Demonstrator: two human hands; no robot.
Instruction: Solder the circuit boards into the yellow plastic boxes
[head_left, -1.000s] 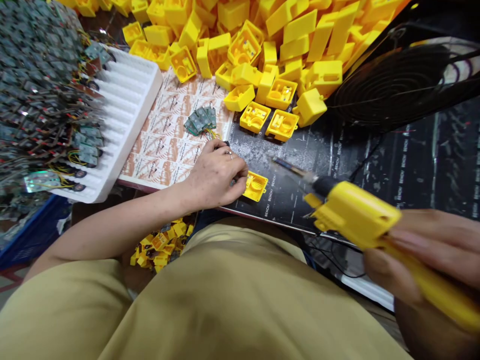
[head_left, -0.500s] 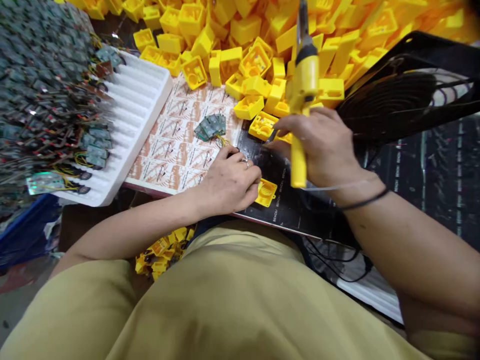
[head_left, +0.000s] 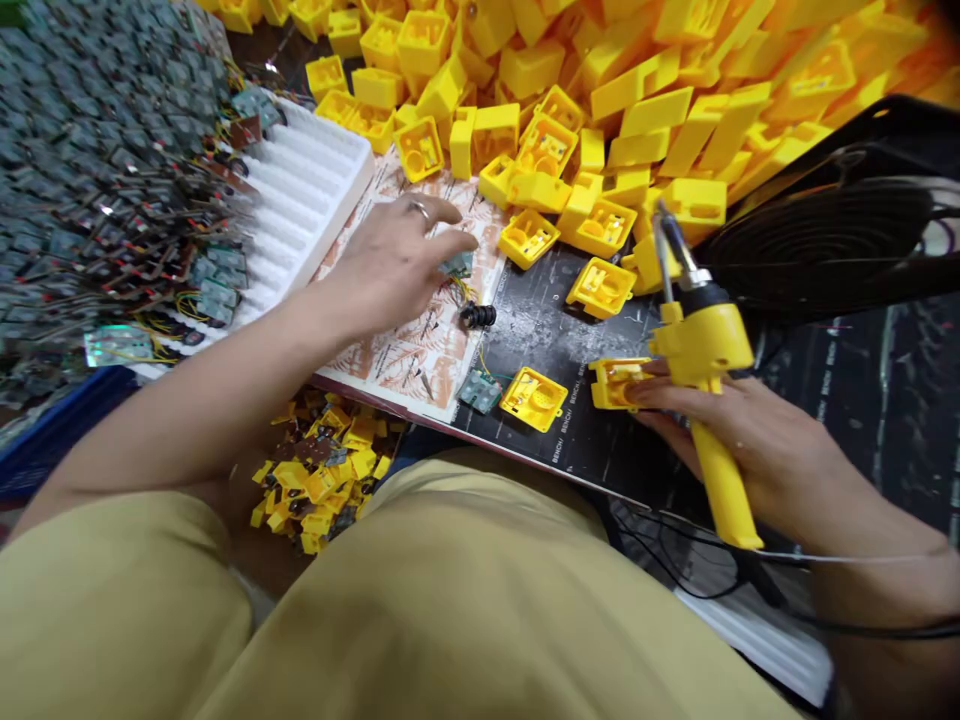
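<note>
My open left hand (head_left: 390, 268) has moved to a small circuit board (head_left: 457, 264); my right hand (head_left: 742, 450) grips a soldering iron (head_left: 705, 340) and yellow case (head_left: 616, 384).

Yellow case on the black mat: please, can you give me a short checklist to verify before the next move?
1. Iron gripped in right hand, tip up: ok.
2. Held case secure in that hand: cannot tell.
3. Mat case lying flat, nothing touching it: ok.
4. Small board beside the mat case, apart from it: ok.
5. Board's wire joints sound: cannot tell, too small.
6. Left hand touching upper board: cannot tell.
</note>
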